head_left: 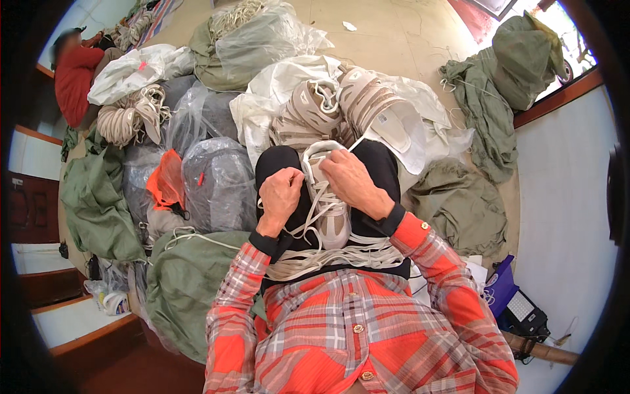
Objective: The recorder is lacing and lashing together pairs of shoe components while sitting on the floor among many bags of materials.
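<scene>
The beige shoe [333, 228] lies at three o'clock from the left hand [281, 196], its fingers curled inward, and seven o'clock from the right hand [354, 182], half-curled over the lacing; I cannot tell what either pinches.

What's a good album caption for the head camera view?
Left hand and right hand at a beige shoe, pale laces heaped near its toe.

- Daylight is entering strongly through the opening [581, 33] at two o'clock, glaring white.
- Clear plastic [220, 174], between nine and ten o'clock, is giving small reflections.
- Straight edges are bending near the rim, inside black corners.
- The middle is looking sharp.
</scene>
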A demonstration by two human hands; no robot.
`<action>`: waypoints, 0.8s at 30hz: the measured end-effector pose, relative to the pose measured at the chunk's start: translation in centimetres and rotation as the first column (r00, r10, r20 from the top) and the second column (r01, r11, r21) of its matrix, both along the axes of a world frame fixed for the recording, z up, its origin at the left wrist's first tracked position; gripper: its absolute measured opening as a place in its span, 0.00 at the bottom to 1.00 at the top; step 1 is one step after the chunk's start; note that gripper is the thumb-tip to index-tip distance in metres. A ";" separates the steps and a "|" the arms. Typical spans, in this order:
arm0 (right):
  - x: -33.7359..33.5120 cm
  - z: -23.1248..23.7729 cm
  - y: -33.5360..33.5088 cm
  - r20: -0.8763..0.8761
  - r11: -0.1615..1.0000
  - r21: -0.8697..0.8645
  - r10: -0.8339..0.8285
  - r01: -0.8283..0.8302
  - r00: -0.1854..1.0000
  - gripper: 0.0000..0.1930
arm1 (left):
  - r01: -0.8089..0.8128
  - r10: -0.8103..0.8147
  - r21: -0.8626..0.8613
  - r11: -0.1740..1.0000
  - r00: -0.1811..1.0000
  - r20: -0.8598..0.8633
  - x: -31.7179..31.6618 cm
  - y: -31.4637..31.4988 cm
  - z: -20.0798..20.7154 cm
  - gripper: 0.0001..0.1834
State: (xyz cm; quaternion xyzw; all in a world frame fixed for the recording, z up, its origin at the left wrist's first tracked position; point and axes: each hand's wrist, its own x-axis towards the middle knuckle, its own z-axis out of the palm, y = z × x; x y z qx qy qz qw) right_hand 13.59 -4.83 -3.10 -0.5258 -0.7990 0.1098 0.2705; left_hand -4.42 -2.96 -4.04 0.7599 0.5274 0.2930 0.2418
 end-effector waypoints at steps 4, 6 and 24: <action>-0.7 -0.8 0.2 0.046 0.999 0.033 0.006 -0.008 0.999 0.05 | 0.049 -0.039 0.092 0.995 0.993 -0.113 0.0 0.1 -0.7 0.06; -1.2 -0.9 0.3 0.066 1.000 0.022 0.010 -0.012 0.998 0.05 | 0.085 -0.066 0.130 0.988 0.987 -0.146 -0.4 0.0 -0.8 0.05; -2.3 -2.9 1.2 -0.003 0.998 -0.020 -0.052 0.052 0.999 0.04 | 0.058 -0.021 0.098 0.993 0.940 -0.341 1.7 -0.4 -1.0 0.03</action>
